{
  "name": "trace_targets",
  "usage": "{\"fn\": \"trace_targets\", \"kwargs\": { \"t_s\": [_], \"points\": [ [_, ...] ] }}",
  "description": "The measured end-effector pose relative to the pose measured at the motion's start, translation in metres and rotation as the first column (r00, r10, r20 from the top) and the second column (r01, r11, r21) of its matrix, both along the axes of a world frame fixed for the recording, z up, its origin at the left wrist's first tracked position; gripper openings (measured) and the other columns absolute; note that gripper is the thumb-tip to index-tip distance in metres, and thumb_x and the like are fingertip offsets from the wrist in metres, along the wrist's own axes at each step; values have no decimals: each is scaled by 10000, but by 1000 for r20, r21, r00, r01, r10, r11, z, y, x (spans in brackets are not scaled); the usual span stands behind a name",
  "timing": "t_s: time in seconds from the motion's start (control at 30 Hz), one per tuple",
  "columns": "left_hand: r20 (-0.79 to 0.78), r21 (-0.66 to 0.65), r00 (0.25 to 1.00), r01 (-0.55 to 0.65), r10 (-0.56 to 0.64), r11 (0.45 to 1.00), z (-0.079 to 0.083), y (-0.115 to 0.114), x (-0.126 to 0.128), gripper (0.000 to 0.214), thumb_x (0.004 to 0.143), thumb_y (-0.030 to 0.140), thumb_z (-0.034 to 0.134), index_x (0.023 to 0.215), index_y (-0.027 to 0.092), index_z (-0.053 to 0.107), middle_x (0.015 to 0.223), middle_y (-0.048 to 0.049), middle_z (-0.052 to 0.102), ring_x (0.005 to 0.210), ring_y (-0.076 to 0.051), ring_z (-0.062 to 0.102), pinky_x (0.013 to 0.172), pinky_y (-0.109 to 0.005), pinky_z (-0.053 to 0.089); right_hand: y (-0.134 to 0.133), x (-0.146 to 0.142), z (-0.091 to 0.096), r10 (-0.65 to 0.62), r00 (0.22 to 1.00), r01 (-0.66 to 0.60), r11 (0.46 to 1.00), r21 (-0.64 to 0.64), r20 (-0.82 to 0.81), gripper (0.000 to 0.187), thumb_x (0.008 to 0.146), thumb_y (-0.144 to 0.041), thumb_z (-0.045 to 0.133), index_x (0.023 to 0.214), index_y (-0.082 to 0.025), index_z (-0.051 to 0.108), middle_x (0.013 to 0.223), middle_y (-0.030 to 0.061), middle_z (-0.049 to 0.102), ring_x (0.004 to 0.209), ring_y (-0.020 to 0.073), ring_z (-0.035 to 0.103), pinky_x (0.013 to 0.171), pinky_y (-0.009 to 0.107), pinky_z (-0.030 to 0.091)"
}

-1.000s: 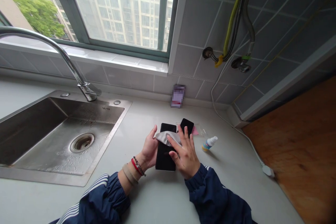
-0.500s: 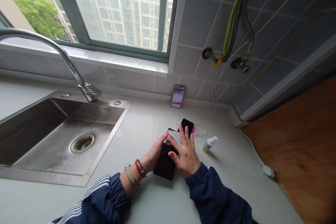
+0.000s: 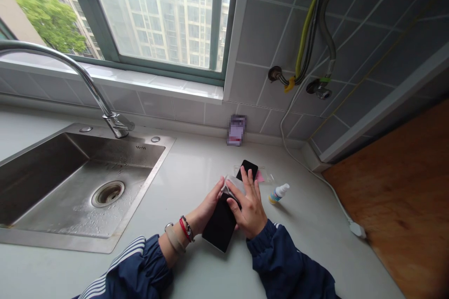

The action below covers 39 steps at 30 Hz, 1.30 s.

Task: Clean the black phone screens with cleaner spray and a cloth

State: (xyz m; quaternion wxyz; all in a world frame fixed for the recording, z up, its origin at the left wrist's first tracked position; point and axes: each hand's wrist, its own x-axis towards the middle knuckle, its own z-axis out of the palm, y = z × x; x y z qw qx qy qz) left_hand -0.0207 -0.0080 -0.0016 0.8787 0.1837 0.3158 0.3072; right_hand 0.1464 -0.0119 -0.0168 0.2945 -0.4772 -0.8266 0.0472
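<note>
A black phone point(image 3: 219, 227) lies tilted on the pale counter, its near end raised toward me. My left hand point(image 3: 209, 205) grips the phone's left edge, fingers curled along it. A grey cloth point(image 3: 233, 184) sits at the phone's far end, and my right hand point(image 3: 248, 205) presses on it with fingers stretched flat. Just beyond my right fingertips lies a second black phone point(image 3: 247, 169) on a clear case with a pink tab point(image 3: 260, 176). Both arms wear dark blue sleeves with white stripes.
A small white spray bottle point(image 3: 278, 192) lies right of my hands. A steel sink point(image 3: 73, 191) with a curved tap point(image 3: 87, 84) fills the left. A white cable and plug point(image 3: 357, 229) run along the right, beside a wooden board point(image 3: 403, 196). A small packet point(image 3: 236, 130) leans on the tiled wall.
The phone has been drawn nearer to me and turned clockwise, its near end lifted. The cloth under my right hand has slid to the phone's far end.
</note>
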Motion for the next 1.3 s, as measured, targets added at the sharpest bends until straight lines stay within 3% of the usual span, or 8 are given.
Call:
{"fn": "trace_targets", "kwargs": {
  "t_s": [0.13,0.27,0.5,0.67,0.8,0.93,1.17,1.3],
  "points": [
    [28,59,1000,-1,0,998,-9,-1,-1,769,950,685,442,1504,153,494,933,-167,790,700,-294,761,700,-412,598,0,-1,-1,-35,999,35,999,-5,-2,510,1048,-472,441,1532,-314,467,1725,55,32,1566,417,60,1178,715,227],
    [83,110,996,-16,7,994,-14,-1,-1,711,999,596,412,1539,134,440,966,-181,786,744,-314,768,683,-422,590,-1,-2,-2,-59,998,59,998,-19,-11,530,1049,-460,447,1560,-325,416,1724,64,42,1566,418,66,1167,721,250],
    [-40,213,982,-174,187,961,1,0,2,575,968,563,531,1380,177,638,1226,-125,744,1290,-326,610,1153,-465,398,-8,-6,2,115,993,-116,992,-59,-10,495,1035,-522,448,1473,-310,539,1726,46,37,1572,401,44,1188,714,206],
    [-16,232,960,-267,278,935,-7,7,-2,563,969,562,536,1329,151,672,1252,-133,734,1364,-321,548,1217,-464,305,-15,-10,7,249,968,-244,962,-118,23,592,1016,-629,410,1513,-316,487,1725,69,23,1569,414,42,1172,740,189],
    [-6,261,954,-288,299,921,-8,10,-3,483,970,495,576,1306,168,692,1264,-106,733,1398,-295,516,1252,-420,244,-14,-10,5,181,983,-178,981,-75,28,512,1032,-564,427,1492,-356,514,1726,37,33,1567,421,55,1166,743,209],
    [30,202,965,-261,260,944,-4,6,0,567,960,558,559,1382,188,634,1236,-116,744,1342,-307,569,1196,-435,356,-8,-7,2,36,999,-37,998,-42,-15,466,1046,-477,446,1494,-365,510,1724,25,74,1568,414,64,1171,740,216],
    [-93,77,996,19,-12,997,-15,-1,3,831,875,787,470,1446,189,557,1049,-176,769,896,-349,757,741,-446,607,-2,-3,-1,-72,996,70,997,-28,-43,450,1054,-431,444,1476,-311,541,1720,51,104,1569,404,74,1179,705,245],
    [-130,96,991,-30,42,995,-11,1,2,841,871,788,480,1432,168,572,1134,-175,753,1050,-355,722,899,-466,578,-3,-5,0,-52,998,51,998,-29,-25,473,1046,-429,468,1504,-318,506,1720,54,95,1565,416,84,1170,715,255]
  ]
}}
